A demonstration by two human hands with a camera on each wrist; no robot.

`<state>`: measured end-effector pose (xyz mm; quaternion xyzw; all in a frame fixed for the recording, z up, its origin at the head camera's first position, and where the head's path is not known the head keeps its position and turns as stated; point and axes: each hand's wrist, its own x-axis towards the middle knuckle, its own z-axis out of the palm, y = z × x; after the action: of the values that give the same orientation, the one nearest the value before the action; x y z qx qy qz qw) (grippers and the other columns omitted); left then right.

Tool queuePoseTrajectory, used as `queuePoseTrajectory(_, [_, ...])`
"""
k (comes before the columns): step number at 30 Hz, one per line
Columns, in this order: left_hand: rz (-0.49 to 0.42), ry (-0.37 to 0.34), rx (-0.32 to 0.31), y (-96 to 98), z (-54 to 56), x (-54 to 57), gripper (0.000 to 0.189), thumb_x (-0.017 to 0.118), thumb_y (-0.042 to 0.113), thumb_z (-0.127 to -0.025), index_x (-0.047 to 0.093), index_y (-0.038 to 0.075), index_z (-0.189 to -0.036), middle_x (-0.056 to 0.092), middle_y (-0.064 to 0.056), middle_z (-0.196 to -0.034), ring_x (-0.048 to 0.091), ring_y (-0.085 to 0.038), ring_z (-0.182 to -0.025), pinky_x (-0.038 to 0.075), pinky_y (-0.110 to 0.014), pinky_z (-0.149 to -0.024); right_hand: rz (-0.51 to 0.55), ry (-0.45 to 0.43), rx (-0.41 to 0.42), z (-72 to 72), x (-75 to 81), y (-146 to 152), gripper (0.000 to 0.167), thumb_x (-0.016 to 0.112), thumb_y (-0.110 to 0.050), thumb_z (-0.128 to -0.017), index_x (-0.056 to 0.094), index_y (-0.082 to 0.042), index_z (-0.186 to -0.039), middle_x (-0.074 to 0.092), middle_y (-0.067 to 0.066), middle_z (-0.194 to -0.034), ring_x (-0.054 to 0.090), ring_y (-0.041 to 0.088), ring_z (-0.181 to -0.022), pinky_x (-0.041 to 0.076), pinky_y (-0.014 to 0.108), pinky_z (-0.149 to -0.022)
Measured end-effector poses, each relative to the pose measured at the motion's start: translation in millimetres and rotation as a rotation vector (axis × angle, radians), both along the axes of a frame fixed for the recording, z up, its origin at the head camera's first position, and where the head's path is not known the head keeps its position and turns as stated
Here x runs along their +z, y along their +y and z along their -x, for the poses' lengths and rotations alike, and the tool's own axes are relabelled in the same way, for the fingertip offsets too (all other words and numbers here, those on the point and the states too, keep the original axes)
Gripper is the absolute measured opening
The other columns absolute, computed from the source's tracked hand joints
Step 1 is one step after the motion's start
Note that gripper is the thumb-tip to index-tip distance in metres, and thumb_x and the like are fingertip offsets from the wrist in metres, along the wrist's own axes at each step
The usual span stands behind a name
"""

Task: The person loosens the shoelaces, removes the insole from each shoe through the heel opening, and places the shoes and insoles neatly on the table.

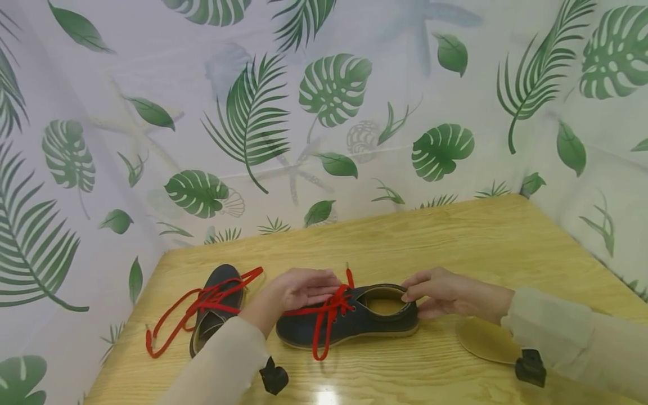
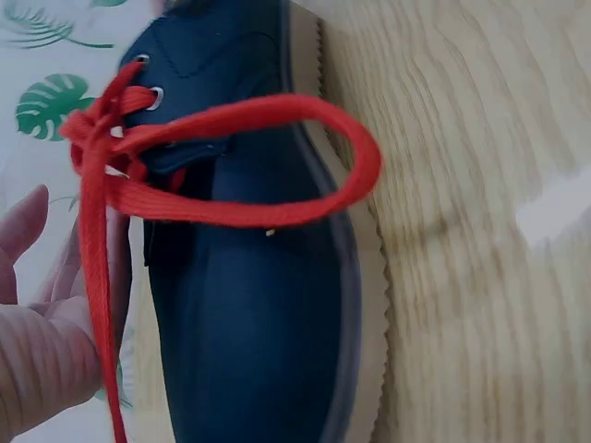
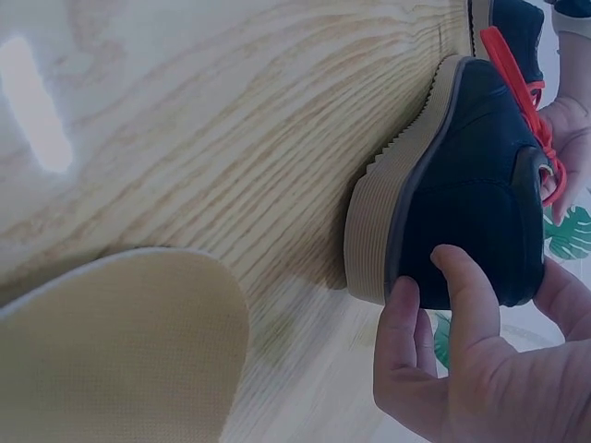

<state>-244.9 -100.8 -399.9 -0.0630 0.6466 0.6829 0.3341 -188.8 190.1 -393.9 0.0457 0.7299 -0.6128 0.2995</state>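
A dark blue shoe (image 1: 354,323) lies sole-down on the table, its toe to the left. Its red shoelace (image 1: 334,304) is tied in a bow, with one loop hanging over the near side. My right hand (image 1: 448,292) grips the heel, fingers on the back and at the collar; the right wrist view shows the fingertips (image 3: 443,254) on the heel. Along the far side of the shoe, by the bow, my left hand (image 1: 304,289) rests with fingers extended. In the left wrist view the lace partly covers that hand (image 2: 46,341).
A second dark shoe (image 1: 223,275) with loose red laces (image 1: 174,323) is at the left, partly behind my left forearm. A tan insole (image 1: 486,340) lies under my right wrist on the wooden table (image 1: 430,242). Leaf-printed cloth (image 1: 385,112) hangs behind.
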Motion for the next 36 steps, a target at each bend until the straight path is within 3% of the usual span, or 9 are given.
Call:
queuePoseTrajectory(4, [0.113,0.046,-0.067,5.9,3.2,1.6,0.041,0.061,0.022,-0.094,0.057,-0.002,-0.127,0.069,-0.010,-0.108,0.067,-0.018,-0.094,0.053,-0.029,-0.087,-0.011,0.004,0.007,0.3,-0.1,0,0.051,0.060,-0.006,-0.091,0.040,0.012,-0.135,0.061,0.011,-0.110,0.067,0.029,-0.095,0.057,0.037,-0.078])
queuePoseTrajectory(7, [0.177,0.064,-0.110,9.9,5.7,3.9,0.037,0.064,0.024,-0.091,0.063,-0.001,-0.119,0.070,-0.002,-0.092,0.065,-0.011,-0.079,0.054,-0.023,-0.072,-0.014,0.005,0.013,0.2,-0.2,0,0.051,0.058,-0.006,-0.092,0.039,0.012,-0.135,0.062,0.012,-0.110,0.066,0.031,-0.098,0.057,0.038,-0.078])
queuePoseTrajectory(9, [0.228,0.079,-0.143,12.4,6.5,5.3,0.035,0.066,0.027,-0.089,0.067,0.001,-0.112,0.069,-0.001,-0.088,0.063,-0.011,-0.076,0.053,-0.023,-0.068,-0.014,0.004,0.015,0.0,-0.4,0,0.050,0.058,-0.007,-0.092,0.039,0.011,-0.135,0.062,0.011,-0.109,0.065,0.032,-0.099,0.057,0.039,-0.079])
queuePoseTrajectory(13, [0.275,0.110,-0.199,16.2,6.7,8.2,0.035,0.068,0.028,-0.088,0.069,0.001,-0.110,0.070,-0.005,-0.096,0.063,-0.014,-0.084,0.053,-0.027,-0.074,-0.009,0.001,0.012,0.3,-0.8,-1,0.050,0.058,-0.007,-0.092,0.040,0.011,-0.135,0.062,0.011,-0.108,0.066,0.031,-0.098,0.057,0.038,-0.078])
queuePoseTrajectory(19, [0.223,0.083,-0.167,21.9,6.1,10.2,0.034,0.071,0.011,-0.085,0.065,-0.005,-0.115,0.070,-0.011,-0.104,0.067,-0.016,-0.090,0.052,-0.033,-0.087,0.001,0.000,0.014,0.4,-0.3,-1,0.051,0.058,-0.006,-0.092,0.039,0.012,-0.136,0.062,0.010,-0.108,0.066,0.030,-0.097,0.057,0.037,-0.078])
queuePoseTrajectory(24, [0.177,0.032,-0.068,24.6,5.9,10.1,0.035,0.069,0.005,-0.085,0.061,-0.002,-0.118,0.068,-0.008,-0.107,0.062,-0.012,-0.083,0.051,-0.025,-0.076,-0.003,0.000,0.020,-0.3,-0.8,0,0.053,0.059,-0.006,-0.091,0.038,0.012,-0.136,0.061,0.012,-0.110,0.066,0.031,-0.098,0.057,0.037,-0.078])
queuePoseTrajectory(28, [0.065,-0.055,-0.007,25.4,7.3,9.4,0.029,0.062,0.006,-0.090,0.060,0.000,-0.118,0.067,-0.004,-0.091,0.061,-0.012,-0.080,0.051,-0.022,-0.069,0.001,-0.007,0.012,-0.6,-1.7,0,0.053,0.060,-0.006,-0.090,0.039,0.012,-0.136,0.061,0.012,-0.109,0.066,0.031,-0.096,0.057,0.037,-0.077])
queuePoseTrajectory(32, [-0.029,-0.080,-0.015,25.8,8.8,9.3,0.029,0.054,0.010,-0.096,0.057,-0.001,-0.123,0.067,-0.002,-0.084,0.064,-0.011,-0.078,0.054,-0.024,-0.072,0.007,-0.006,0.004,-0.2,-2.1,0,0.052,0.060,-0.005,-0.091,0.039,0.012,-0.135,0.062,0.011,-0.107,0.067,0.029,-0.095,0.057,0.037,-0.077])
queuePoseTrajectory(36, [-0.094,-0.068,-0.022,25.3,10.2,9.5,0.034,0.048,0.009,-0.099,0.052,-0.003,-0.130,0.070,-0.011,-0.104,0.068,-0.011,-0.083,0.053,-0.027,-0.086,0.006,-0.004,0.007,0.3,-1.9,0,0.052,0.060,-0.005,-0.090,0.040,0.011,-0.135,0.061,0.012,-0.110,0.066,0.029,-0.096,0.057,0.037,-0.078])
